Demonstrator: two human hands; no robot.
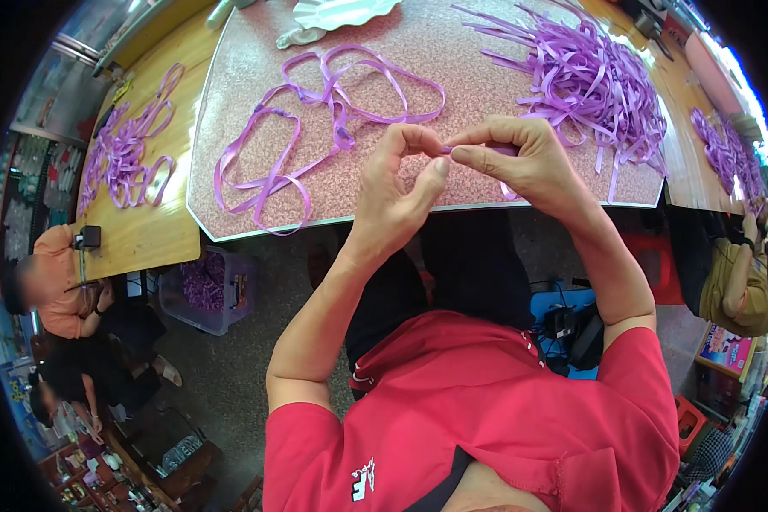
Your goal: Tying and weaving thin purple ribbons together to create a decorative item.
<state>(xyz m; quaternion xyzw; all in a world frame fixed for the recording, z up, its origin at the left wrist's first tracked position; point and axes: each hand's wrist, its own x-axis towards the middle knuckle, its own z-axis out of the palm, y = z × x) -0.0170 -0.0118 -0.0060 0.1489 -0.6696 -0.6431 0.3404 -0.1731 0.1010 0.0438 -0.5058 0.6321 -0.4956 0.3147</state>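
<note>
- Ribbon pile (126, 162), far left: thin purple strands and loops tangled on a smooth yellow wooden desk (166, 235).
- Ribbon loops (340, 130), next along: flat, glossy ovals with darker joins, crossing one another on a speckled pinkish desk (478, 85).
- Left hand (391, 181): grip narrow, thumb and forefinger curved around the ribbon's tip; whether they press it, one cannot tell.
- Ribbon piece (445, 150): between both hands' fingertips, over the speckled desk, mostly hidden. Such slick material probably wants a firm pinch close to the end, kept flat and untwisted.
- Right hand (527, 160): grip nearly closed, thumb and forefinger holding the ribbon piece.
- Ribbon heap (602, 90), beyond: limp, shiny, thickly matted strips with loose ends spreading.
</note>
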